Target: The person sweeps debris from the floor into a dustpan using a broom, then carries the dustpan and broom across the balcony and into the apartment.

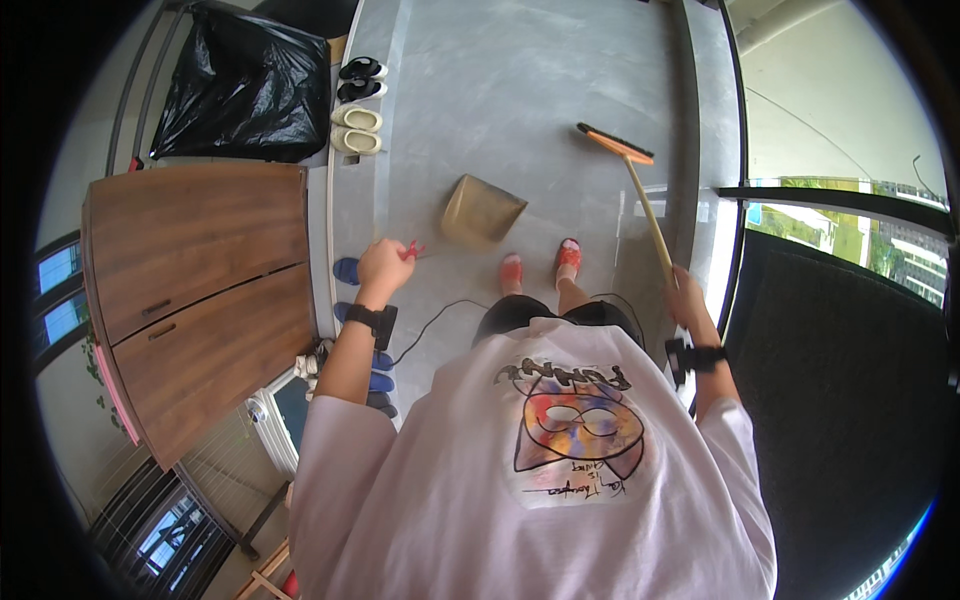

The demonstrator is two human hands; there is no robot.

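My left hand is closed around a red handle end. This seems to belong to the tan dustpan, though the link between them is blurred. The dustpan is in front of my feet, tilted on or just above the grey floor. On the other side, my right hand grips the pale yellow stick of a broom. Its orange head with dark bristles is at the floor ahead, to the right of the dustpan and apart from it.
Black-and-white shoes and cream clogs line the left edge. Blue slippers lie beneath my left arm. A wooden cabinet and a black plastic sheet stand left. A dark cable crosses the floor near my red slippers.
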